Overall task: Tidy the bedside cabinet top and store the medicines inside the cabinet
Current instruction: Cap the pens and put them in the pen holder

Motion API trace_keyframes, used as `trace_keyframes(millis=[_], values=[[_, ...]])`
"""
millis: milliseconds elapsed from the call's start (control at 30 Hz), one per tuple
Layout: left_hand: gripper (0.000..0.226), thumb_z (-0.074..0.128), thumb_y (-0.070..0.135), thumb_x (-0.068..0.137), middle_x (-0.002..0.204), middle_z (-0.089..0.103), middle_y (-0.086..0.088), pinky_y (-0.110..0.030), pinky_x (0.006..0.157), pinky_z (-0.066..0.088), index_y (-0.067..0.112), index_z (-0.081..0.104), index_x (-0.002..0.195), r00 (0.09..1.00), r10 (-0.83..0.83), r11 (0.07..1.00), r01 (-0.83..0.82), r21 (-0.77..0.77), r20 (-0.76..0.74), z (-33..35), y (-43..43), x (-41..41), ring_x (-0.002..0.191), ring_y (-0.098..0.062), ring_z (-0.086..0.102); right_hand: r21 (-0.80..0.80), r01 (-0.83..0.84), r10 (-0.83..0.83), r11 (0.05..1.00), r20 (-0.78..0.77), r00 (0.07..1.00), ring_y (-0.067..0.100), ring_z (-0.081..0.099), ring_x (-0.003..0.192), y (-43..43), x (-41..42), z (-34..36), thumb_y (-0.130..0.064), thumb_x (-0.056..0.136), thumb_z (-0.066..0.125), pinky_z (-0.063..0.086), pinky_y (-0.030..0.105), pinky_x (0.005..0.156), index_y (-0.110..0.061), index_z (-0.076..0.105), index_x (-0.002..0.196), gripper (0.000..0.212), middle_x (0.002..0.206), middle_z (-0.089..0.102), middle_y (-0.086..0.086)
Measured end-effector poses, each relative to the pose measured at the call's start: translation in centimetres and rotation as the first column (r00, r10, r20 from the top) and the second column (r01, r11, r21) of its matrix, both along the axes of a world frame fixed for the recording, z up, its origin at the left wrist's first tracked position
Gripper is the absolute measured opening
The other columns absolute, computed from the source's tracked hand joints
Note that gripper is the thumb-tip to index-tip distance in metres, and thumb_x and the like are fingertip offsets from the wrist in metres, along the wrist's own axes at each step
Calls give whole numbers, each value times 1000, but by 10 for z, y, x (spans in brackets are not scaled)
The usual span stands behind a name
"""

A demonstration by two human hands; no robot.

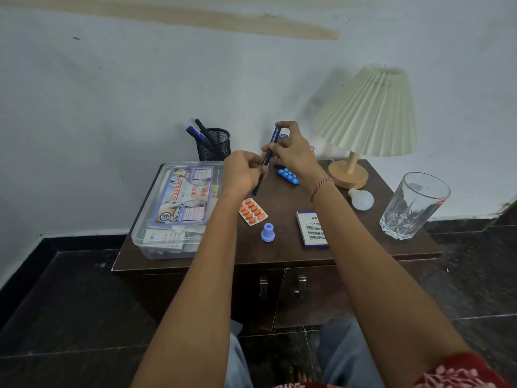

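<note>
Knees (344,357) sit just before the cabinet (279,250), both arms reaching over its top. Left hand (243,170) curls round the lower barrel of a dark pen (267,155); right hand (291,152) pinches its upper end, so the pen hangs tilted above the top. Medicines lie out below: an orange blister (252,211) beside the first-aid box (179,208), a blue blister (288,175) under the right hand, a carton (313,229) near the front edge.

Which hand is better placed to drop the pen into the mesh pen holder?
Left, probably: the left hand grips the pen and sits nearer the mesh pen holder; the right hand is farther.
</note>
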State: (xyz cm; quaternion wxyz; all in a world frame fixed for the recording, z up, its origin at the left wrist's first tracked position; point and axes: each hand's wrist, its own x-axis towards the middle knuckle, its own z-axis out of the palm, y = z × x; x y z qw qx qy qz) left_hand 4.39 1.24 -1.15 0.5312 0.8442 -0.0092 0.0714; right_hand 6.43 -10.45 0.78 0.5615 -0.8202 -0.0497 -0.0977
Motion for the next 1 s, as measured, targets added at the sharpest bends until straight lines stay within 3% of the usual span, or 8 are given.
trace_keyframes(millis=[100,200,433,567,667,833,933,1000], values=[[17,65,6,85,92,73,-15,-38,87,55,3,71,101,1000,6,1000,-6,5,10,1,-3,0,88,-26,70,-94,19,-14,995,48,999,20,59,72,1,-2,-2,-12,82,71,53,23,68,-13,34,133,62,72,60,4],[15,65,5,85,90,73,-16,-40,88,54,3,71,99,1000,23,1000,-23,-8,16,1,-6,0,87,-26,70,-91,54,-45,994,101,994,15,58,63,2,-3,-4,-10,79,73,50,20,66,-14,36,132,65,64,55,-2],[16,65,3,84,88,73,-14,-40,87,54,4,72,99,998,61,997,-59,-57,35,0,-12,-2,85,-26,70,-7,45,-44,999,91,995,9,59,54,2,-3,0,-3,81,70,50,13,59,-16,37,129,59,66,59,4],[15,63,4,85,86,72,-15,-40,75,58,7,72,97,994,87,995,-83,-49,65,-1,-13,-6,82,-31,70,46,-21,17,999,78,997,14,60,51,-1,-1,2,2,80,69,58,29,68,-13,36,124,57,60,54,3],[16,62,3,86,86,73,-14,-37,79,57,7,72,98,993,91,994,-86,-67,80,-1,-13,-8,82,-25,70,52,-50,46,997,75,996,13,60,49,-3,-2,5,2,80,69,59,31,68,-13,35,122,56,60,54,4],[17,62,1,86,91,72,-13,-34,86,56,5,71,100,992,83,973,-61,-221,91,5,-14,-7,84,-23,71,-1,1,-1,1000,191,982,8,64,53,-2,-10,14,-1,80,70,52,11,57,-14,41,125,55,63,58,3],[18,64,5,86,89,71,-6,-29,82,56,5,71,103,984,128,961,-93,-262,122,9,-14,-2,81,-18,69,-58,22,-7,998,246,969,24,70,68,5,-14,24,0,86,62,58,27,69,-16,42,128,49,74,61,9],[21,65,12,86,93,72,-4,-25,78,53,10,72,106,963,223,964,-194,-180,152,8,-13,3,82,-14,66,-107,34,-5,994,261,965,28,69,75,10,-16,27,1,88,58,57,38,77,-15,42,127,44,81,64,12]])
